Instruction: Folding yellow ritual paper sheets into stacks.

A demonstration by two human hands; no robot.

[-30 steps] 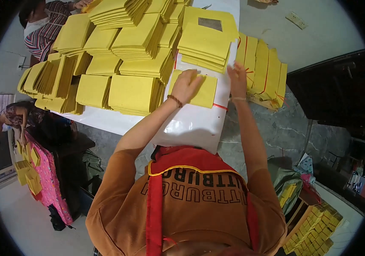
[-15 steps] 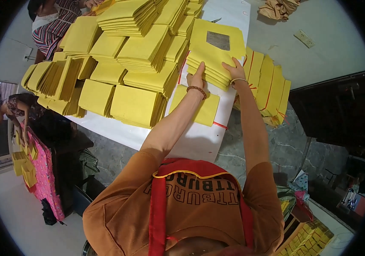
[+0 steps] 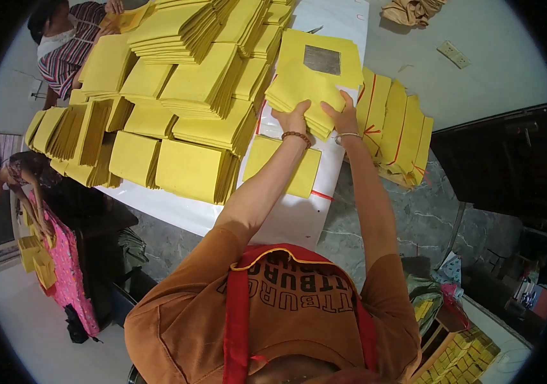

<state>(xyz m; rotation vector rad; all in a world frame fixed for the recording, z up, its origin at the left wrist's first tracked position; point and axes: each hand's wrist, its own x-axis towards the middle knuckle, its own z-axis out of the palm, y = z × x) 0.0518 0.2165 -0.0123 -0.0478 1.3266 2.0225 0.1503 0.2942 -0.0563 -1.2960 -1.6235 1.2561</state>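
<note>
A stack of folded yellow sheets (image 3: 305, 96) is held between my two hands over the white table (image 3: 280, 221). My left hand (image 3: 293, 119) grips its near left side, fingers partly under it. On the near right side, my right hand (image 3: 344, 117) presses with its thumb on top; its other fingers are partly hidden. Behind the stack lies a large yellow sheet (image 3: 355, 59) with a dark grey plate (image 3: 322, 60) on it. A separate flat yellow piece (image 3: 307, 168) lies nearer me, over a red ribbon (image 3: 322, 195).
Rows of piled folded yellow bundles (image 3: 187, 168) fill the table's left side. Yellow bundles tied with red ribbon (image 3: 392, 121) stand beyond its right edge. One person (image 3: 62, 57) works at the far left, another (image 3: 30, 179) at a pink-covered table (image 3: 69, 269).
My hands have drawn closer together around the stack, and its near edges look more squeezed and bowed. The view has shifted slightly.
</note>
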